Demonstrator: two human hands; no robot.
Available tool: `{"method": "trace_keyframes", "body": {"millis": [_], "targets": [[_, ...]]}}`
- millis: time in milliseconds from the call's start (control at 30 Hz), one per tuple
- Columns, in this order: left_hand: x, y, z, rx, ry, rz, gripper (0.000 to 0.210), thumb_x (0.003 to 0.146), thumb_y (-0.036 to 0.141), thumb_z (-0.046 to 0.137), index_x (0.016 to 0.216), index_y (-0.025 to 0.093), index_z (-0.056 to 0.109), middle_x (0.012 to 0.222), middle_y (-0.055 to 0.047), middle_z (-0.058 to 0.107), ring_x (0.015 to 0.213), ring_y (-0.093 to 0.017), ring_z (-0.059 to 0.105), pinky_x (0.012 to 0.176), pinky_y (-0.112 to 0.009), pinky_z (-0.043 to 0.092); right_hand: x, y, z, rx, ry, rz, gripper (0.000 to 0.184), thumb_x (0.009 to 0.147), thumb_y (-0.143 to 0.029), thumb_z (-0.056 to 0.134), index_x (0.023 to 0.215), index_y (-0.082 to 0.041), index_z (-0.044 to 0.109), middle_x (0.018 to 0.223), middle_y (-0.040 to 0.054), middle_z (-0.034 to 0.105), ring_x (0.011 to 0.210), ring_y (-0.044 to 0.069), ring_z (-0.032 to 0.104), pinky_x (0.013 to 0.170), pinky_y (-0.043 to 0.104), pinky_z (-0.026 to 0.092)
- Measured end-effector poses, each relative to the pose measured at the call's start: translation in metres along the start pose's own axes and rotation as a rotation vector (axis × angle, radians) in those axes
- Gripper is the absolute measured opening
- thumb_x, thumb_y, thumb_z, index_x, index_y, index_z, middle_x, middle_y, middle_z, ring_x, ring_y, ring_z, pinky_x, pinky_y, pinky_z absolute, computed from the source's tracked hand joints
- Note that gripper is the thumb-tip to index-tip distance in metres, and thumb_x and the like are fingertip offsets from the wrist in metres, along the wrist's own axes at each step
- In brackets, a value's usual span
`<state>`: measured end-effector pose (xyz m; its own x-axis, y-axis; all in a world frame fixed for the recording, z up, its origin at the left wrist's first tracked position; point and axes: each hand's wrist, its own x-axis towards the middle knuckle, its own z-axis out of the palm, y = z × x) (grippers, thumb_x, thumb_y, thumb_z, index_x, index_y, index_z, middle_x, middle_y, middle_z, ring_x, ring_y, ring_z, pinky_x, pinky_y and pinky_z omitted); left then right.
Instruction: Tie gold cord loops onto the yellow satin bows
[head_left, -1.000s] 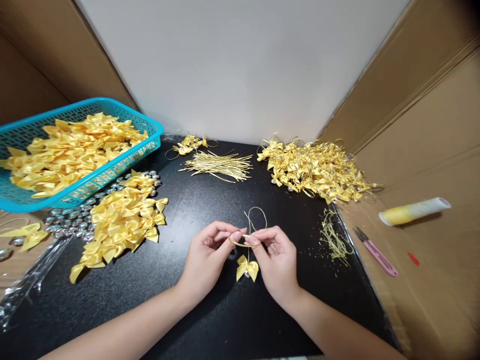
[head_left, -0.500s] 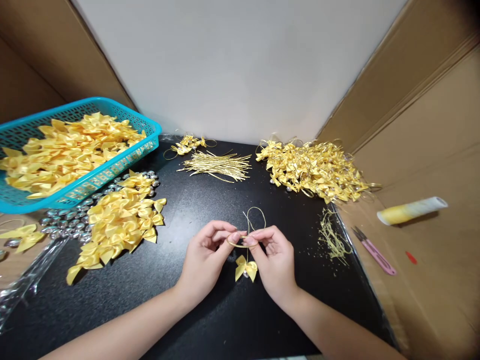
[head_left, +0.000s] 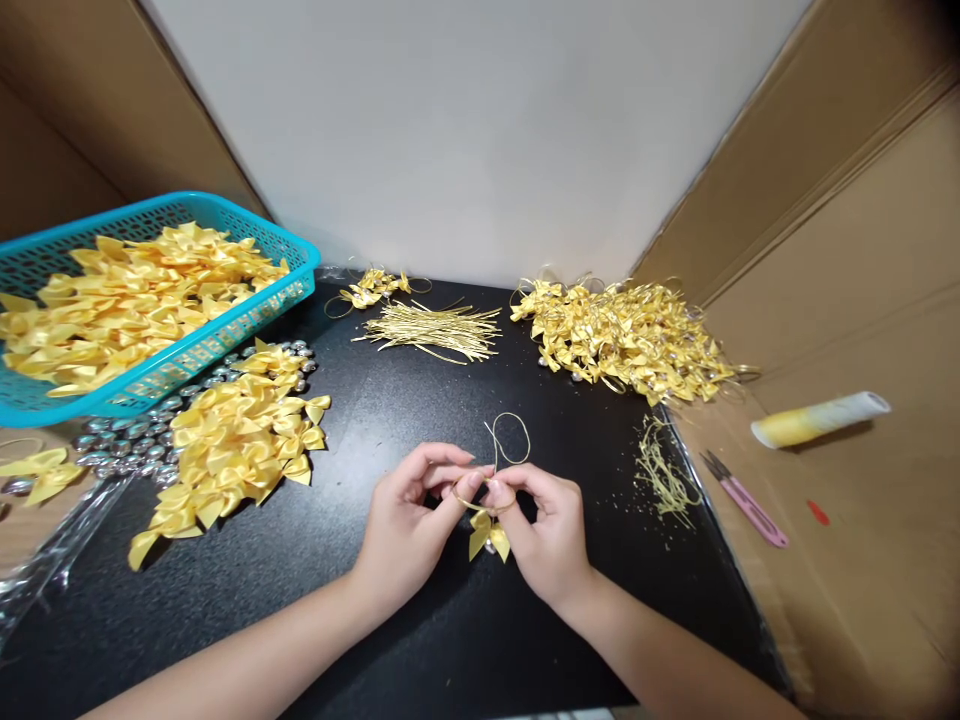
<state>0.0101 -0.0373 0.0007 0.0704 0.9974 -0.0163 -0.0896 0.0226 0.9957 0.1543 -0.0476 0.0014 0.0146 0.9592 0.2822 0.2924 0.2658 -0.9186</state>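
My left hand (head_left: 418, 525) pinches a thin gold cord (head_left: 529, 440) between thumb and fingers. Close beside it, my right hand (head_left: 545, 535) pinches the same cord, the fingertips of both hands nearly touching. One loop of the cord stands up above the fingers with a loose end, and another curves below the thumbs. Under the fingertips is a yellow satin bow (head_left: 480, 538) with a small silver bell or bead at its centre, partly hidden by the cord. Whether the cord is knotted is hidden by my fingers.
A turquoise basket (head_left: 304, 268) of yellow bows stands left, beside loose bows (head_left: 232, 440) and silver beads (head_left: 124, 440). Cut gold cords (head_left: 435, 330) lie at the back. Corded bows (head_left: 630, 340) are heaped back right, near cord scraps (head_left: 664, 475), pink snips (head_left: 750, 505) and a tube (head_left: 821, 420).
My right fingers have dropped slightly and sit closer to the left ones. The lower cord loop has sunk over the top of the bow. Both hands keep their pinch.
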Motion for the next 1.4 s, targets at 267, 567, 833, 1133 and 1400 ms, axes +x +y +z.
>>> {"method": "trace_keyframes", "body": {"millis": [267, 567, 833, 1133, 1400], "targets": [[0.0025, 0.0016, -0.0039, 0.261, -0.058, 0.102, 0.016, 0.082, 0.027, 0.067, 0.095, 0.020, 0.063, 0.088, -0.005, 0.075, 0.075, -0.017, 0.066, 0.068, -0.029, 0.049, 0.0021, 0.0028, -0.0043, -0.058, 0.034, -0.031, 0.017, 0.085, -0.020, 0.059, 0.070, -0.015, 0.066, 0.060, 0.0031, 0.066, 0.055, 0.014, 0.061, 0.055, 0.025, 0.047], [0.0061, 0.0059, -0.0083, 0.463, -0.058, 0.342, 0.004, 0.083, 0.021, 0.065, 0.082, 0.020, 0.069, 0.083, -0.003, 0.070, 0.077, -0.017, 0.061, 0.068, -0.028, 0.045, 0.0013, 0.0033, -0.0041, -0.081, 0.034, -0.098, 0.016, 0.085, -0.018, 0.058, 0.070, -0.015, 0.064, 0.060, 0.0025, 0.065, 0.055, 0.014, 0.061, 0.056, 0.025, 0.048], [0.0051, 0.0051, -0.0066, 0.351, -0.067, 0.210, 0.013, 0.085, 0.028, 0.064, 0.077, 0.020, 0.071, 0.076, -0.003, 0.068, 0.072, -0.016, 0.060, 0.065, -0.028, 0.045, 0.0016, 0.0009, -0.0042, -0.069, 0.050, -0.121, 0.015, 0.085, -0.016, 0.058, 0.074, -0.017, 0.067, 0.063, 0.0027, 0.068, 0.057, 0.014, 0.064, 0.057, 0.025, 0.051], [0.0069, 0.0064, -0.0062, 0.324, -0.045, 0.194, 0.013, 0.083, 0.030, 0.067, 0.076, 0.021, 0.073, 0.075, -0.003, 0.069, 0.072, -0.017, 0.061, 0.067, -0.029, 0.046, 0.0015, 0.0000, -0.0042, -0.045, 0.071, -0.114, 0.015, 0.086, -0.016, 0.058, 0.078, -0.019, 0.070, 0.065, 0.0023, 0.071, 0.058, 0.015, 0.066, 0.057, 0.025, 0.053], [0.0064, 0.0052, -0.0067, 0.338, -0.037, 0.195, 0.010, 0.082, 0.029, 0.068, 0.077, 0.022, 0.074, 0.076, -0.003, 0.071, 0.073, -0.017, 0.061, 0.068, -0.029, 0.046, 0.0017, 0.0006, -0.0048, -0.067, 0.072, -0.123, 0.014, 0.085, -0.015, 0.058, 0.078, -0.018, 0.070, 0.065, 0.0024, 0.071, 0.058, 0.014, 0.067, 0.057, 0.025, 0.053]]}}
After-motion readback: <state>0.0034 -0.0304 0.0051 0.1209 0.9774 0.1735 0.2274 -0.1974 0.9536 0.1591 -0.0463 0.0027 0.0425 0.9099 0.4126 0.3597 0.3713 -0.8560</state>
